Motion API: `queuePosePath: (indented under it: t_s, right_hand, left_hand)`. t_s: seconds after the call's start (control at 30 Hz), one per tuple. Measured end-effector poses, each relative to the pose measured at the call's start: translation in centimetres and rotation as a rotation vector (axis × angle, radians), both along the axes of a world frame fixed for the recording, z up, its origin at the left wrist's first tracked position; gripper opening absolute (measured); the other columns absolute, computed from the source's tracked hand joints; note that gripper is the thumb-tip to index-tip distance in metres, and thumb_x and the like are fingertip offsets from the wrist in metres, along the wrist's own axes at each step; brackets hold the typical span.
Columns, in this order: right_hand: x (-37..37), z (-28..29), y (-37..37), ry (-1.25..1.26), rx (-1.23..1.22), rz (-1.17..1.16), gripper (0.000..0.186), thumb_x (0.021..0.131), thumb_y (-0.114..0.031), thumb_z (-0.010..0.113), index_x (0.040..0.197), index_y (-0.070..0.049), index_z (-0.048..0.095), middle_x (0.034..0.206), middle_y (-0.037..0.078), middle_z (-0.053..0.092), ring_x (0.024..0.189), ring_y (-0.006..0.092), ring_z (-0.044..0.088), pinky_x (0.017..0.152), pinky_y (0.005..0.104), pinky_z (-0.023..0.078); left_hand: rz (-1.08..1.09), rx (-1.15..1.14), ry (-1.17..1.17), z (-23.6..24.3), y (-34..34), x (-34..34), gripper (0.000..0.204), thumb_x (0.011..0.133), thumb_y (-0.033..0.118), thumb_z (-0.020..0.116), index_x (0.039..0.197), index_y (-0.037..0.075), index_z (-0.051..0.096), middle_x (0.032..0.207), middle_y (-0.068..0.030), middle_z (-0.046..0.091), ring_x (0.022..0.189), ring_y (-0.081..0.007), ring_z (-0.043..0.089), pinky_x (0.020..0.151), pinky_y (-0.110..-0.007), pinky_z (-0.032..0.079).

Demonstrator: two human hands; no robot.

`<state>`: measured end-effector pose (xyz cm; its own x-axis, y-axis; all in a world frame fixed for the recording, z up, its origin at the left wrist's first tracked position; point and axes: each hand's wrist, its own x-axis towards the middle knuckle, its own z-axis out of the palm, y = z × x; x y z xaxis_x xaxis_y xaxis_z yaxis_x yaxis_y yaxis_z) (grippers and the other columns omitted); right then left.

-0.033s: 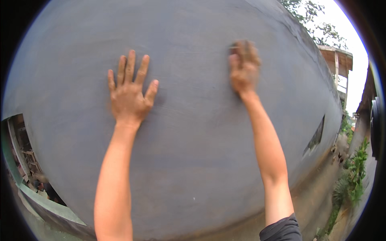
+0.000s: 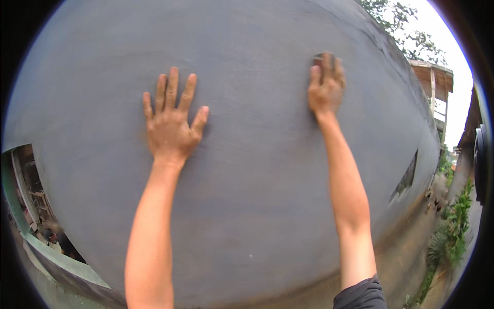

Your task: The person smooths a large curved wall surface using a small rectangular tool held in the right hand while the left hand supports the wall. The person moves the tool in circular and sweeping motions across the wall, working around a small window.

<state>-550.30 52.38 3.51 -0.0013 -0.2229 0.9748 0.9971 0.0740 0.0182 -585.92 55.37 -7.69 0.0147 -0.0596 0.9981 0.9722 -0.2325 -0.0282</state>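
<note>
A broad grey plastered wall (image 2: 252, 159) fills most of the view in front of me. My left hand (image 2: 172, 126) lies flat against it with fingers spread, holding nothing. Higher up and to the right, my right hand (image 2: 327, 92) presses a small dark reddish-brown block (image 2: 317, 61) to the wall. Only an edge of that block shows, between thumb and forefinger; the fingers cover the rest, so its exact kind cannot be made out. Slight motion blur softens the right fingers.
At the far left is a window opening with a pale green sill (image 2: 64, 257). A small dark opening (image 2: 405, 177) sits low in the wall at right. Beyond it runs a dirt path (image 2: 399, 247) beside green plants (image 2: 458, 221). A roofed wooden structure (image 2: 435, 82) stands far right.
My right hand has slid to the right along the wall with the block. My left hand appears slightly further right in view, still flat with fingers spread.
</note>
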Motion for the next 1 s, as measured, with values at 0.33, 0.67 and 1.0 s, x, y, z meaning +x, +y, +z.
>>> queuePosePath:
  t_s: [0.33, 0.67, 1.0]
  right_hand:
    - [-15.5, -1.8, 2.6, -0.632, -0.005, 0.140, 0.050, 0.111, -0.048, 0.050, 0.153, -0.023, 0.058, 0.165, 0.015, 0.047, 0.154, 0.0406, 0.040, 0.127, 0.0606, 0.027]
    - [3.5, 4.3, 0.9, 0.550, 0.044, -0.088, 0.059, 0.113, -0.054, 0.035, 0.166, -0.029, 0.042, 0.170, 0.020, 0.039, 0.158, 0.0428, 0.033, 0.129, 0.0562, 0.025]
    - [-21.0, -3.8, 1.4, -0.916, -0.224, 0.205, 0.052, 0.104, -0.034, 0.066, 0.155, -0.036, 0.057, 0.172, 0.007, 0.040, 0.157, 0.0384, 0.038, 0.130, 0.0584, 0.025]
  left_hand:
    - [0.073, 0.057, -0.255, 0.2, 2.9, -4.4, 0.063, 0.109, 0.059, 0.041, 0.168, 0.038, 0.036, 0.179, -0.0049, 0.026, 0.164, -0.0358, 0.023, 0.131, -0.064, 0.016]
    - [0.051, -0.001, -0.240, 0.2, 1.4, -3.7, 0.070, 0.107, 0.065, 0.040, 0.171, 0.040, 0.028, 0.181, -0.0048, 0.019, 0.166, -0.0348, 0.015, 0.131, -0.068, 0.012]
    - [-0.017, -0.073, -0.140, -3.4, 0.5, -11.0, 0.062, 0.110, 0.053, 0.043, 0.169, 0.036, 0.035, 0.181, -0.0039, 0.021, 0.166, -0.0341, 0.017, 0.131, -0.066, 0.012]
